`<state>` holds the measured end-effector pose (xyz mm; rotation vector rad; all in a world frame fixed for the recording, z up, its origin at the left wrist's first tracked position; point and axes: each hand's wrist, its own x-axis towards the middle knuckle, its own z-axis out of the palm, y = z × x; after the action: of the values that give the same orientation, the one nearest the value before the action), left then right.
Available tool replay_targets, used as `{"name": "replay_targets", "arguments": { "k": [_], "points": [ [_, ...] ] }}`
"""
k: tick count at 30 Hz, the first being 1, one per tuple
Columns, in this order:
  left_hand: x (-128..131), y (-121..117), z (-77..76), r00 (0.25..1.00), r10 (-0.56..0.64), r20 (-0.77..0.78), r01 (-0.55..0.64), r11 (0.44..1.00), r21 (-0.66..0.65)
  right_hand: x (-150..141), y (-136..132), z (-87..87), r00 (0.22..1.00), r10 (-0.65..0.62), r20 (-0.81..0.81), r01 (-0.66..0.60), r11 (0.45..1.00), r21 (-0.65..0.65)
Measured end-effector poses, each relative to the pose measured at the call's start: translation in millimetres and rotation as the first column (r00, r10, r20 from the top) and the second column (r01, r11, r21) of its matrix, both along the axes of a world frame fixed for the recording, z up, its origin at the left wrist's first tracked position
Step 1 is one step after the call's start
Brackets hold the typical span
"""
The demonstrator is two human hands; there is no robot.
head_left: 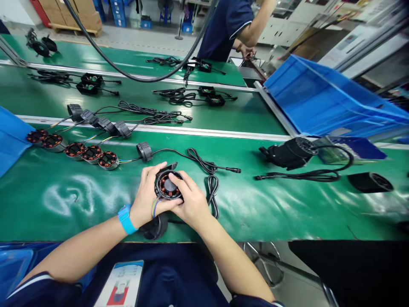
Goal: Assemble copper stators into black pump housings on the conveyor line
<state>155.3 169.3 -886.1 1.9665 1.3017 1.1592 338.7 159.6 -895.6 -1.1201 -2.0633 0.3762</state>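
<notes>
Both hands are wrapped around a round motor stator [170, 187] with copper windings, seated in a black housing. My left hand [145, 194] grips its left side. My right hand [193, 202] holds the right side, with a finger laid across the top face. A dark bracket [169, 167] sticks up at the housing's far edge. Thin coloured wires [155, 207] hang from it toward a black cap [155, 228] lying below my hands near the bench edge. A coiled black cable [213, 194] lies just right of my right hand.
Several stators [108, 160] with wired black caps [145, 151] line the left side. At right are a black motor unit [292, 152], a black cylinder [370, 182] and a blue bin [329, 96]. A hanging cable [128, 76] crosses above. Another person [230, 30] stands beyond the bench.
</notes>
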Motion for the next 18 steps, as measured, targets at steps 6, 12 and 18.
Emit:
{"name": "replay_targets", "arguments": {
  "k": [6,12,18],
  "points": [
    [-9,6,18.3,0.974,0.223,0.038,-0.221,0.907,0.357,7,-42,31.0,0.801,0.128,-0.584,-0.377,0.867,-0.326],
    [-21,14,53.0,0.900,0.433,0.043,-0.339,0.637,0.692,-61,-78,-19.2,0.344,-0.290,-0.893,-0.920,0.085,-0.382],
    [-23,-5,47.7,0.888,0.459,0.002,-0.390,0.753,0.530,-65,-71,-22.6,0.250,-0.127,-0.960,-0.534,0.809,-0.246]
  ]
}}
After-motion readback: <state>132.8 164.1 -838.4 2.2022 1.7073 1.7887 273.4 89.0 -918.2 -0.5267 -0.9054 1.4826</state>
